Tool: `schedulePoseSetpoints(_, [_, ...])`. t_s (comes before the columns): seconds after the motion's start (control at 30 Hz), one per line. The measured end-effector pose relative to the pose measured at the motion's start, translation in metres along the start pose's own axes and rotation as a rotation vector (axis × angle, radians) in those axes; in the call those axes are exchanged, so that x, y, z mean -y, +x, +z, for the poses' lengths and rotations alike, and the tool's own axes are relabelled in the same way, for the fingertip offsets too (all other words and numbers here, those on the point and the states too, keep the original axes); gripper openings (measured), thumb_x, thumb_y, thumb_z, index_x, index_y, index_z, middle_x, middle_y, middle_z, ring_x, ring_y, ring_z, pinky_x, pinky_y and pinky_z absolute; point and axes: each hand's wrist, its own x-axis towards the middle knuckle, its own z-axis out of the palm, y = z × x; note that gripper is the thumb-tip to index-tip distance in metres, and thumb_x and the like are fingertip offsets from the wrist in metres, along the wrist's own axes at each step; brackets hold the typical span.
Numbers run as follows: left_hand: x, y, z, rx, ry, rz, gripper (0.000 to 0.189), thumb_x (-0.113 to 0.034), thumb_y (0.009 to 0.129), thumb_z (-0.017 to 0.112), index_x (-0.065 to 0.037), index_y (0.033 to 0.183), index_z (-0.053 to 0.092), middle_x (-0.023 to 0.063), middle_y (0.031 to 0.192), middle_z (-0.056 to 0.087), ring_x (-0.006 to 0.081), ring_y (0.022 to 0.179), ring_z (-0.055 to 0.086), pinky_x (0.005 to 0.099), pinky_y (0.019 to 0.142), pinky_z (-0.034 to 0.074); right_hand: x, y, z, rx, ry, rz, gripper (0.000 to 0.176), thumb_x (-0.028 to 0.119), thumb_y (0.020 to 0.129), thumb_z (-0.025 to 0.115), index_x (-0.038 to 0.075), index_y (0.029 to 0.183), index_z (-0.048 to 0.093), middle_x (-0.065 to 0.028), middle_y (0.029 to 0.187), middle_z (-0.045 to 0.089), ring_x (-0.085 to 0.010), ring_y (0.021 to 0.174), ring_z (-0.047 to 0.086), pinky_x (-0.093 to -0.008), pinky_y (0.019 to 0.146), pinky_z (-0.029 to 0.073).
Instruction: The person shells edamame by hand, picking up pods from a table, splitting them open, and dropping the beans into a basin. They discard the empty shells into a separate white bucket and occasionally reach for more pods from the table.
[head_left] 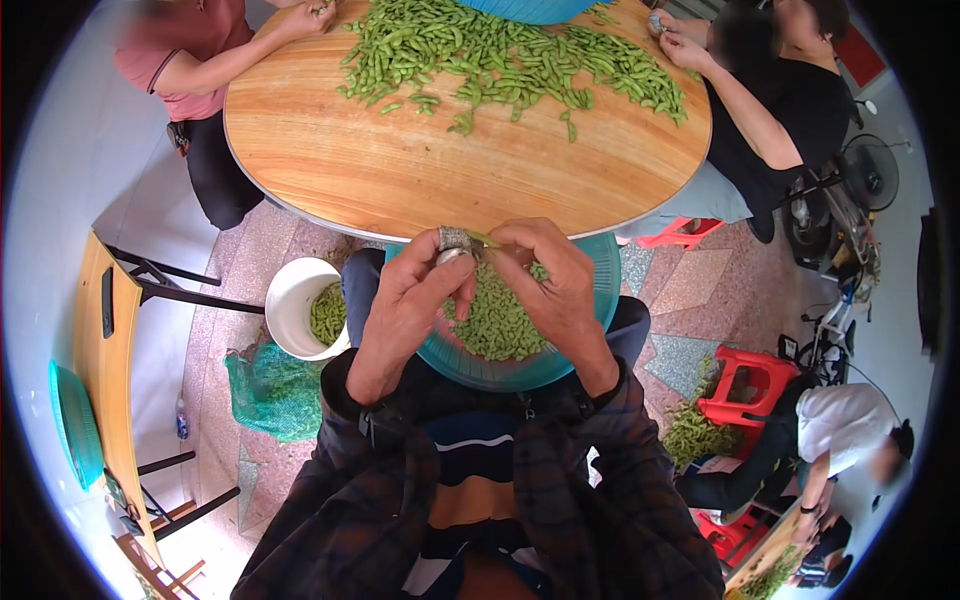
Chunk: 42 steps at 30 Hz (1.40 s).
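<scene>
You are holding a green pod (487, 241) between the thumb and fingertips of your right hand (550, 283), just beyond the near edge of the wooden table (450, 180). Your left hand (403, 290) is curling narrowly beside the pod's other end, a grey wrap (455, 238) circling one finger; whether it is gripping the pod, you cannot tell. Below both hands, a teal basin (590, 340) is holding loose green beans (500, 318). More pods (500, 60) are lying heaped toward the table's far edge, beside a blue container (530, 8). People are sitting at its left and right edges.
</scene>
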Motion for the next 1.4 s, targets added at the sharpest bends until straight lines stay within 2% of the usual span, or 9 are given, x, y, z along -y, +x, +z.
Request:
schedulePoseSetpoints(0.13, [0.003, -0.005, -0.003, 0.008, -0.006, 0.034, 0.02, -0.011, 0.103, 0.057, 0.002, 0.118, 0.059, 0.0033, 0.08, 0.061, 0.0105, 0.068, 0.057, 0.0248, 0.062, 0.046, 0.005, -0.005, -0.002, 0.045, -0.045, -0.109, 0.023, -0.003, 0.086, 0.073, 0.0, 0.108, 0.067, -0.0146, 0.104, 0.069, -0.0281, 0.089, 0.07, -0.0348, 0.073, 0.056])
schedulePoseSetpoints(0.23, [-0.001, -0.009, -0.001, 0.016, -0.002, 0.034, 0.019, -0.01, 0.103, 0.057, 0.002, 0.118, 0.059, 0.0034, 0.08, 0.061, 0.0106, 0.069, 0.057, 0.0247, 0.062, 0.046, 0.009, -0.007, -0.003, 0.052, -0.04, -0.128, 0.023, -0.003, 0.086, 0.073, 0.0, 0.109, 0.068, -0.0145, 0.105, 0.069, -0.0294, 0.092, 0.07, -0.0354, 0.076, 0.056])
schedulePoseSetpoints(0.37, [-0.003, -0.011, 0.0, 0.037, -0.009, 0.034, 0.019, -0.009, 0.103, 0.056, 0.003, 0.119, 0.059, 0.0033, 0.08, 0.061, 0.0105, 0.069, 0.057, 0.0246, 0.061, 0.046, 0.013, -0.008, -0.006, 0.05, -0.034, -0.136, 0.022, -0.003, 0.086, 0.073, 0.0, 0.108, 0.069, -0.0139, 0.105, 0.069, -0.0293, 0.093, 0.07, -0.0359, 0.076, 0.056])
schedulePoseSetpoints(0.43, [-0.003, -0.011, 0.002, 0.049, 0.003, 0.044, 0.02, -0.009, 0.103, 0.056, 0.003, 0.119, 0.059, 0.0032, 0.08, 0.06, 0.0105, 0.068, 0.057, 0.0246, 0.061, 0.046, 0.014, -0.008, -0.008, 0.048, -0.105, -0.225, 0.022, -0.003, 0.085, 0.073, 0.001, 0.107, 0.07, -0.0132, 0.105, 0.069, -0.0294, 0.093, 0.07, -0.0367, 0.077, 0.057])
schedulePoseSetpoints(0.53, [-0.002, -0.011, 0.003, 0.066, 0.023, 0.062, 0.02, -0.008, 0.103, 0.056, 0.003, 0.119, 0.059, 0.003, 0.08, 0.06, 0.0102, 0.067, 0.057, 0.0242, 0.06, 0.046, 0.017, -0.008, -0.01, 0.04, -0.112, -0.245, 0.022, -0.003, 0.084, 0.073, 0.001, 0.106, 0.07, -0.0124, 0.104, 0.069, -0.0295, 0.092, 0.069, -0.0372, 0.077, 0.057])
schedulePoseSetpoints(0.8, [-0.003, -0.012, 0.004, 0.085, 0.038, 0.072, 0.019, -0.006, 0.104, 0.055, 0.003, 0.119, 0.059, 0.0017, 0.076, 0.058, 0.0081, 0.063, 0.054, 0.0226, 0.057, 0.044, 0.015, -0.01, -0.013, 0.047, -0.109, -0.237, 0.023, -0.003, 0.084, 0.073, 0.001, 0.106, 0.071, -0.0123, 0.105, 0.07, -0.0289, 0.093, 0.07, -0.037, 0.077, 0.057])
schedulePoseSetpoints(1.0, [-0.004, -0.013, 0.006, 0.06, 0.042, 0.049, 0.018, -0.006, 0.103, 0.056, 0.003, 0.118, 0.059, 0.0007, 0.074, 0.056, 0.0064, 0.06, 0.051, 0.0223, 0.054, 0.042, 0.016, -0.01, -0.013, 0.034, -0.158, -0.283, 0.023, -0.003, 0.083, 0.073, 0.001, 0.106, 0.071, -0.012, 0.105, 0.07, -0.0289, 0.093, 0.07, -0.0374, 0.077, 0.057])
schedulePoseSetpoints(1.17, [-0.004, -0.014, 0.007, 0.023, 0.038, 0.001, 0.016, -0.005, 0.101, 0.058, 0.001, 0.115, 0.059, -0.001, 0.068, 0.053, 0.0046, 0.054, 0.044, 0.0214, 0.049, 0.036, 0.011, -0.012, -0.013, 0.032, -0.189, -0.334, 0.025, -0.004, 0.082, 0.074, 0.001, 0.106, 0.071, -0.0117, 0.106, 0.071, -0.0289, 0.092, 0.07, -0.0374, 0.076, 0.058])
schedulePoseSetpoints(1.4, [-0.006, -0.016, 0.01, 0.002, -0.018, -0.022, 0.016, -0.004, 0.1, 0.058, 0.001, 0.116, 0.06, -0.0007, 0.067, 0.054, 0.0044, 0.053, 0.044, 0.0209, 0.048, 0.035, 0.01, -0.014, -0.012, 0.043, -0.168, -0.337, 0.026, -0.004, 0.082, 0.074, 0.002, 0.107, 0.072, -0.0118, 0.105, 0.071, -0.0289, 0.091, 0.071, -0.0368, 0.075, 0.058])
